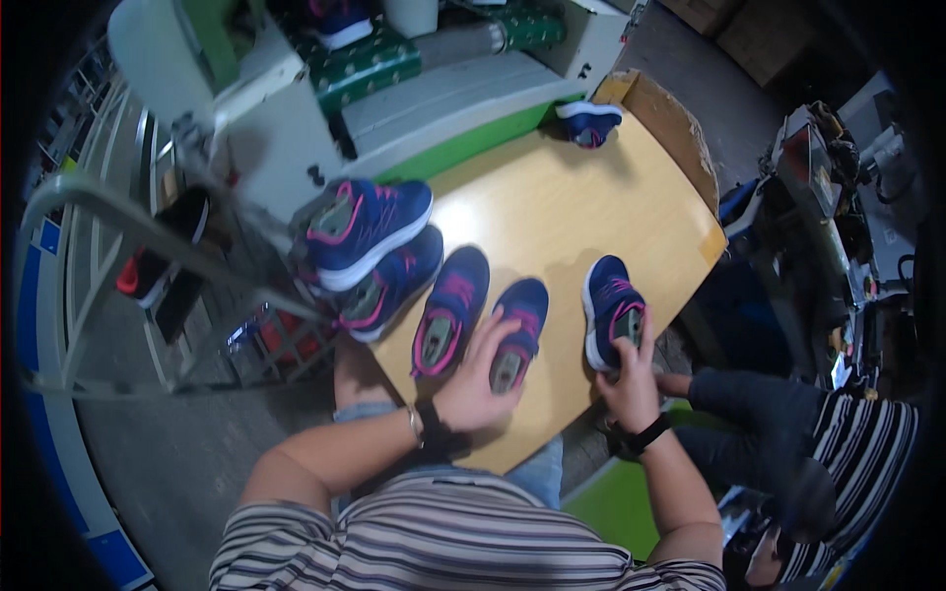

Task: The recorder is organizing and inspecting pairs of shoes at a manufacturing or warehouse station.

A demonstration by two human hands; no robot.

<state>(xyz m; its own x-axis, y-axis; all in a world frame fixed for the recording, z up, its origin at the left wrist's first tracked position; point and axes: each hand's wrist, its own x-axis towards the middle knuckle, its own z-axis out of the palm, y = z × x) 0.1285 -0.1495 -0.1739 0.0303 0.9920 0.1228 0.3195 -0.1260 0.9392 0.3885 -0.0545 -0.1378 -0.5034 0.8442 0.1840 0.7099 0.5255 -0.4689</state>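
Observation:
My left hand (475, 386) grips a navy sneaker (529, 298) with pink laces, its fingers along the shoe's left side near the heel. Close to the table's right edge, my right hand (631, 379) has its thumb and fingers around the heel of another navy sneaker (603, 286), whose white sole faces left. Just left of my left hand lies a similar sneaker (459, 286), toe pointing away, opening up. Farther left, one navy sneaker (370, 229) rests on top of another (409, 276) at the table edge.
A light wooden table (552, 207) lies before me, with another sneaker (589, 123) at its far end beside a cardboard edge (680, 128). Beyond stands a machine with a green roller (370, 69). A metal rack (148, 222) holding shoes is at left. A person in stripes (862, 453) sits at right.

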